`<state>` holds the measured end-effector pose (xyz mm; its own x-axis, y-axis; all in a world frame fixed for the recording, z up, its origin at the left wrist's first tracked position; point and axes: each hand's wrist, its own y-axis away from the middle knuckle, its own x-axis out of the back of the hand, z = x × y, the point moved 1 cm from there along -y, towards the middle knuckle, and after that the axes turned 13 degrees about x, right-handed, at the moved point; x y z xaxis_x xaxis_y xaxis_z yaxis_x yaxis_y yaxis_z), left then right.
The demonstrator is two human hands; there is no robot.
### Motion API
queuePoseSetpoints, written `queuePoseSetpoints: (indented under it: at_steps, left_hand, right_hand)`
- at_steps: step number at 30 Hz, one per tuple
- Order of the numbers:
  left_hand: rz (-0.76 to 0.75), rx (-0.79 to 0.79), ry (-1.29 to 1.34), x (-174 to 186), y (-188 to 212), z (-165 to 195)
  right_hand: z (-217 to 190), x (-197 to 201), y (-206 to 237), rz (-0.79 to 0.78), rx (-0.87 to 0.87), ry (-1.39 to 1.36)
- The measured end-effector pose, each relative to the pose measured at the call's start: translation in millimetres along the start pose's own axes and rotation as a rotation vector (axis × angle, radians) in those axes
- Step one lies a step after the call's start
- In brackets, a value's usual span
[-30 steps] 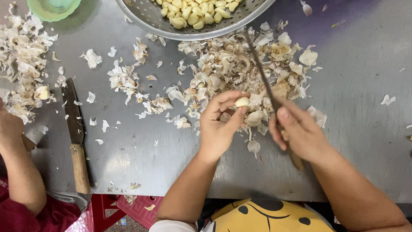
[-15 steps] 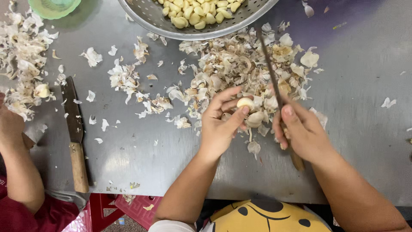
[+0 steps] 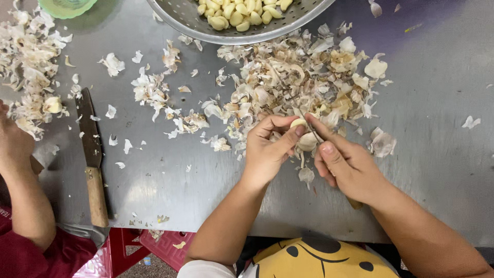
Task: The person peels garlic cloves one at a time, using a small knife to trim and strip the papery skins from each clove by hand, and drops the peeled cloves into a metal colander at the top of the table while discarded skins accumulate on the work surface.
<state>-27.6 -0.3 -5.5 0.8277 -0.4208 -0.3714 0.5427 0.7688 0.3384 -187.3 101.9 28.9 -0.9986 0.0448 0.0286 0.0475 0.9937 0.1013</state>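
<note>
Pale cream garlic clove (image 3: 298,123); off-white and tan papery garlic skins (image 3: 309,77); dull grey steel worktop (image 3: 442,170); silver perforated colander (image 3: 206,28) of yellowish peeled cloves (image 3: 236,10); dark-bladed knife (image 3: 91,154) with a light brown wooden handle; mint-green bowl (image 3: 67,6); red stool (image 3: 154,244); yellow shirt (image 3: 319,260) with black spots

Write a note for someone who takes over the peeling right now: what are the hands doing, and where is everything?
Left hand: pinches a garlic clove between thumb and fingers.
Right hand: grips a small knife, blade against the clove.
Metal bowl at the far edge of the table holds peeled cloves.
Heap of skins lies just beyond the hands; unpeeled cloves may be mixed in, hard to tell.
A second knife with a wooden handle lies unused on the left, near another person's hand.
Done: many cloves peeled. Left: the clove in hand is partly skinned.
</note>
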Motion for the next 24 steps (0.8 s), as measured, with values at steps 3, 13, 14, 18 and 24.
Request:
queuePoseSetpoints:
  at_steps: [3, 13, 14, 18, 24]
  left_hand:
    - [-0.036, 0.148, 0.115, 6, -2, -2]
    - [-0.398, 0.182, 0.289, 12, 1, 21]
    - [-0.388, 0.183, 0.285, 12, 1, 24]
    - [-0.211, 0.326, 0.236, 4, 0, 25]
    - [-0.139, 0.264, 0.204, 4, -2, 14]
  right_hand:
    - [19, 6, 6, -0.002, 0.0, -0.107]
    - [1, 41, -4, 0.198, -0.027, -0.311]
    - [-5, 38, -6, 0.203, -0.029, -0.195]
    - [-20, 23, -13, 0.194, 0.041, 0.054]
    - [-20, 8, -8, 0.071, 0.077, 0.016]
